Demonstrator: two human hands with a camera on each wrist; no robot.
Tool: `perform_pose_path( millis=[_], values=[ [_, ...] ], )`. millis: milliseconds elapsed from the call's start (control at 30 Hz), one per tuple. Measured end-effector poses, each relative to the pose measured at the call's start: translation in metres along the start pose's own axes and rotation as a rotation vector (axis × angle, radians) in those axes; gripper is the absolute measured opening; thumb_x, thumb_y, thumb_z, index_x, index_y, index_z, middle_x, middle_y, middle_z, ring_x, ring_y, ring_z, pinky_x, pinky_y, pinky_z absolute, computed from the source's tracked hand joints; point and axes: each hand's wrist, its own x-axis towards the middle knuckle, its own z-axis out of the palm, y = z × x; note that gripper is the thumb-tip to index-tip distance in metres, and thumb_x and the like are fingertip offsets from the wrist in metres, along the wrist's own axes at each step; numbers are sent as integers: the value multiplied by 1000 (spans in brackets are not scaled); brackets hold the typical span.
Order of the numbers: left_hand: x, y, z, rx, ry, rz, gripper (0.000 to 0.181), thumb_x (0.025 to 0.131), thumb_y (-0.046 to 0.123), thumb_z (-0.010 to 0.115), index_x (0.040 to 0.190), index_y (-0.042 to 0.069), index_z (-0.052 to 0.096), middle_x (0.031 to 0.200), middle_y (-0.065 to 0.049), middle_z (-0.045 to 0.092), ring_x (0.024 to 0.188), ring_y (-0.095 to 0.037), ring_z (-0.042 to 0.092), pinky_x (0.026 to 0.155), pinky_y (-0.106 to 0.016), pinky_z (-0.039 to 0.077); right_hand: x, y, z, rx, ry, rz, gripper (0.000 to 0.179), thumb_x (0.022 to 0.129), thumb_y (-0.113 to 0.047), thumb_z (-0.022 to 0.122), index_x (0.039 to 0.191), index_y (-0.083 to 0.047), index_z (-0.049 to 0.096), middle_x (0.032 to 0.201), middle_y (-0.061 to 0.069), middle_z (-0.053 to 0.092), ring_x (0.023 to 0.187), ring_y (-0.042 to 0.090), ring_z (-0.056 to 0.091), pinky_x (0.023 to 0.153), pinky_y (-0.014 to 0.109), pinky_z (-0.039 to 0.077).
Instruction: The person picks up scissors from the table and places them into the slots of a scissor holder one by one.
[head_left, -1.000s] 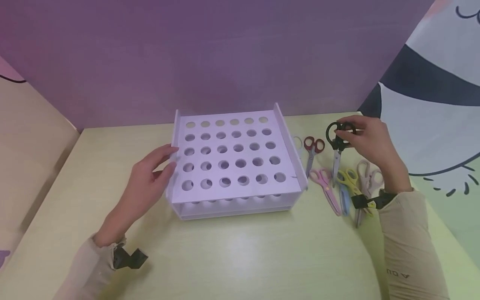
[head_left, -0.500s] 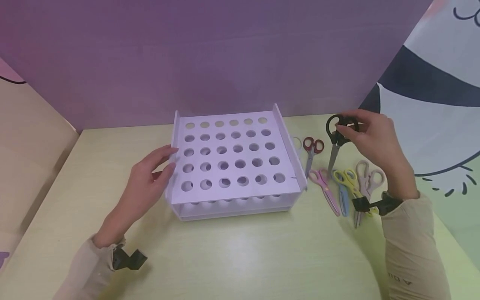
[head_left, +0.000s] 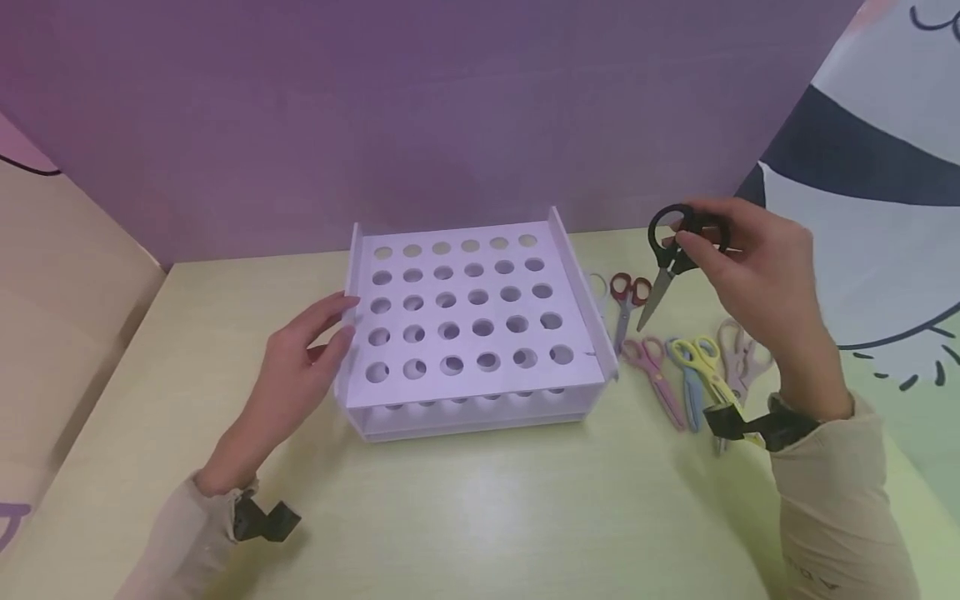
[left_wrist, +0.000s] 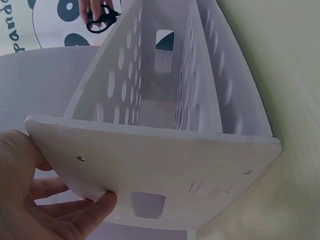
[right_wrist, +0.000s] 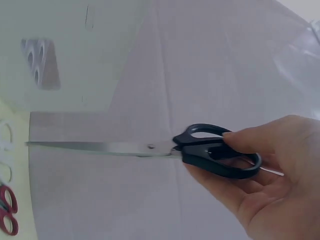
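Black scissors (right_wrist: pixel 162 149): raised off the table (head_left: pixel 487 517), to the right of the rack, blades seemingly together and tips slanting down toward it.
Right hand (head_left: pixel 771 271): pinches the black handles between thumb and fingers, touching nothing else.
Left hand (head_left: pixel 292 371): grips the edge of the rack's left side panel, thumb on the outer face and a finger reaching over the top.
White rack (head_left: pixel 465 345): stands on the table, rows of round holes facing up, with no blade passing through any hole in sight.
Waiting pairs: red-handled scissors (head_left: pixel 628 305) lie just beside the rack; pink scissors (head_left: pixel 660 379), blue scissors (head_left: pixel 693 404), yellow scissors (head_left: pixel 708 371) and pale mauve scissors (head_left: pixel 740 375) spread to the right, the last three bunched together.
Step in hand: it looks like a carry, with one pair picked up while the other hand steadies the rack.
Next move: any approach to the rack calls for clearing the raised right side panel, turning the tips straight down over one hole, and a firm left hold.
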Motion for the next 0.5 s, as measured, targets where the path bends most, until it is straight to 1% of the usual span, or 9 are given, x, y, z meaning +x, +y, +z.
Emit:
perform_pose_path(
  millis=[67,133,200,300,400,500],
  values=[
    [-1,-2,-1,8,8,4,36,99,7,57,136,3,59,146,-13,51,130,-32,54,87,-34,55,-2,-7,5,45,38,-41,32,89,-1,70,120,-4,71,96,-18,66,80,5,60,76,5,49],
    [-2,-4,-1,9,15,6,37,100,7,57,136,4,59,146,-12,52,131,-31,53,88,-33,55,-3,-13,9,70,69,-105,33,87,4,70,119,-2,71,96,-13,67,78,8,57,72,6,49],
    [-3,-5,-1,2,19,8,37,100,8,56,137,5,58,147,-11,51,132,-30,52,88,-32,54,-2,-19,12,85,99,-172,35,85,8,70,118,-2,71,96,-6,70,77,6,60,70,8,49],
    [-3,-7,0,-10,28,13,37,101,9,55,138,5,58,148,-11,50,132,-29,51,89,-31,53,-1,-29,13,63,141,-253,36,85,8,70,119,-3,71,99,5,74,81,0,64,70,8,49],
    [-3,-7,1,-21,42,16,36,101,8,55,137,6,59,148,-11,50,132,-29,52,88,-29,53,-1,-41,13,48,197,-292,33,88,4,69,120,-2,71,102,13,75,85,-2,65,73,8,50],
    [-3,-8,2,-38,49,22,36,101,7,55,136,5,59,148,-11,51,132,-27,52,88,-28,53,-3,-55,13,70,262,-301,30,89,1,68,119,1,70,102,16,74,83,0,64,73,10,50]
  ],
)
